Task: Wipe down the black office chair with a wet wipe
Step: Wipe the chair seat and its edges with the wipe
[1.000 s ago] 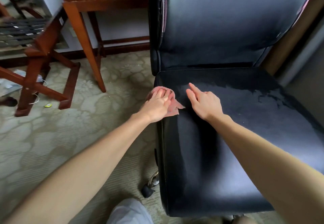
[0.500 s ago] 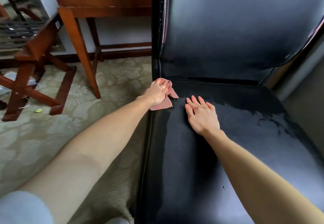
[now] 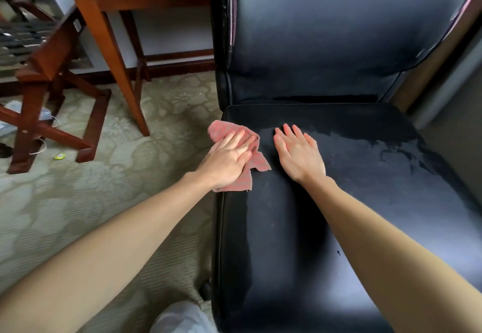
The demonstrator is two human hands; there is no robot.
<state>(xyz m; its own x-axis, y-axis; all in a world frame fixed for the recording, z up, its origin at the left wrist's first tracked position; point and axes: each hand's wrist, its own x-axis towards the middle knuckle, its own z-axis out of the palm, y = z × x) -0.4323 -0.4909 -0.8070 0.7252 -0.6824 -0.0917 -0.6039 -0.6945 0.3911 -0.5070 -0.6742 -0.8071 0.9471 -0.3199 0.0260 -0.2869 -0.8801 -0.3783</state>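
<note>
Black upholstery is facing you on one office chair [image 3: 365,202], its seat running lengthwise from the near edge away to the upright backrest, with one pink cloth [image 3: 257,161] lying crumpled on the seat's left edge near the rear corner, its long axis running along that edge. You are pressing your left hand [image 3: 227,161] flat on the cloth, fingers extended toward the backrest, gripping nothing. You are resting your right hand [image 3: 300,156] open and palm-down on the bare seat just beside the cloth, not touching it.
</note>
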